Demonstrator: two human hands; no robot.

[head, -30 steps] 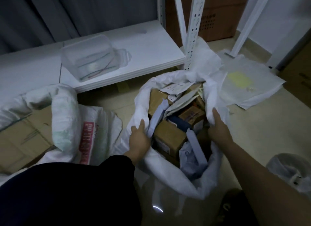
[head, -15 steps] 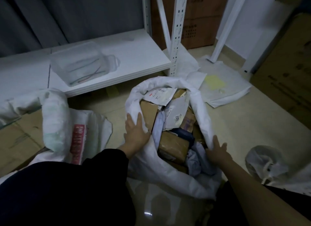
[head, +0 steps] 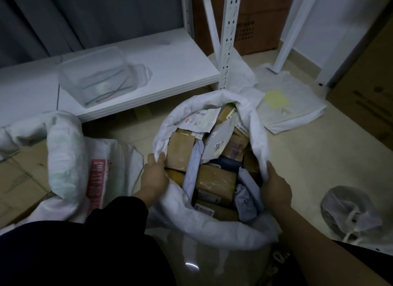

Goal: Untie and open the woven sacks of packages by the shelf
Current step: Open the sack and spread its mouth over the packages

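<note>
1. Gripping: left hand (head: 154, 175) has its fingers curled over the left rim of the sack (head: 204, 226); right hand (head: 276, 187) clamps the right rim.
2. Location: sack stands on the floor, just in front of the shelf (head: 170, 72), mouth open upward, packages (head: 214, 181) showing inside.
3. Relation: the rim runs between both hands; the mouth's long axis runs away from the person, so the hands sit across its short axis. Neither is clearly nearer.
4. Judgement: rolling the rim down would widen the opening.
</note>
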